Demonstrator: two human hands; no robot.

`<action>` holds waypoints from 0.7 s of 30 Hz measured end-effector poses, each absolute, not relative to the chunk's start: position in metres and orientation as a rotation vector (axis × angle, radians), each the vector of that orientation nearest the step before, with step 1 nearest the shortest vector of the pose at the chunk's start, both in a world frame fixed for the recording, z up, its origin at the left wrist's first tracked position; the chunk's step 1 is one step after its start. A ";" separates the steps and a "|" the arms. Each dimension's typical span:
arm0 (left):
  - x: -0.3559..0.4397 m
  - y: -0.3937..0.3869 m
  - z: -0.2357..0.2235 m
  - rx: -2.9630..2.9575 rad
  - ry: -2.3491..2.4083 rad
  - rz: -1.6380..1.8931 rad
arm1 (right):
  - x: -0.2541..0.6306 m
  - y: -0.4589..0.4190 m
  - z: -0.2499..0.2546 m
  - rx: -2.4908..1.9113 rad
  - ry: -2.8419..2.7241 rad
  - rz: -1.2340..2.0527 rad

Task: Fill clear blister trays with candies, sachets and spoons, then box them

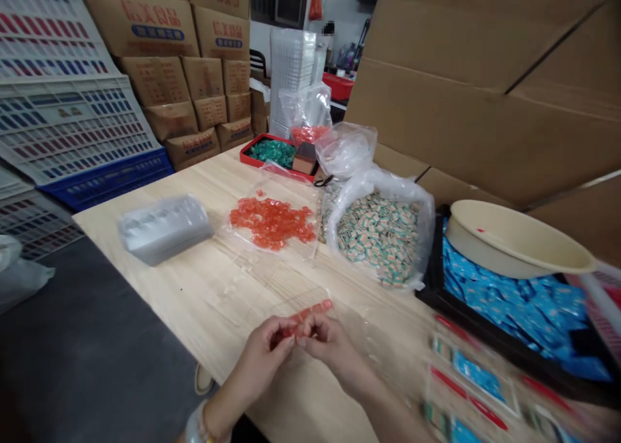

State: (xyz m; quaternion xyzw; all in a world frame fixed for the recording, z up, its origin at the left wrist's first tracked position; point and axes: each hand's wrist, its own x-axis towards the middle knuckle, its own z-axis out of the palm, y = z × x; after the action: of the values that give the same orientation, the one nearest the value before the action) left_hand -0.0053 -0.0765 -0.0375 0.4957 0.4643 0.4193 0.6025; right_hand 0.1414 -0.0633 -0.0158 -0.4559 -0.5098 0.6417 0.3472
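My left hand (pixel 264 352) and my right hand (pixel 326 343) meet over the front of the wooden table (pixel 213 294). Both are closed in a pinch on a clear plastic bag (pixel 301 304) that has red candies (pixel 310 313) in a row inside it. A pile of orange-red candies (pixel 272 222) lies on clear plastic farther back. To its right stands an open plastic bag of green-and-white wrapped candies (pixel 381 233).
A stack of clear bags (pixel 162 228) lies at left. A black tray of blue candies (pixel 521 310) holds a cream basin (pixel 514 239) at right. Filled packets (pixel 466 372) lie at the front right. A red tray of green candies (pixel 272 151), cardboard boxes (pixel 189 74) and crates (pixel 63 107) stand behind.
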 end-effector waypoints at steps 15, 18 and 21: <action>0.053 -0.088 -0.015 0.594 0.695 0.577 | 0.182 -0.129 -0.031 -1.240 -0.871 1.465; 0.049 -0.089 -0.014 0.563 0.664 0.495 | 0.182 -0.134 -0.037 -1.221 -0.781 1.454; 0.043 -0.093 -0.015 0.469 0.669 0.469 | 0.178 -0.133 -0.038 -1.189 -0.776 1.491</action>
State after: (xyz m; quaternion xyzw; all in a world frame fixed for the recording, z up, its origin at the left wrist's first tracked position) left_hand 0.0433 -0.0930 -0.0148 0.2260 0.3221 0.2257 0.8912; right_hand 0.1781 -0.1331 -0.0376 -0.4949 -0.3232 0.6205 0.5154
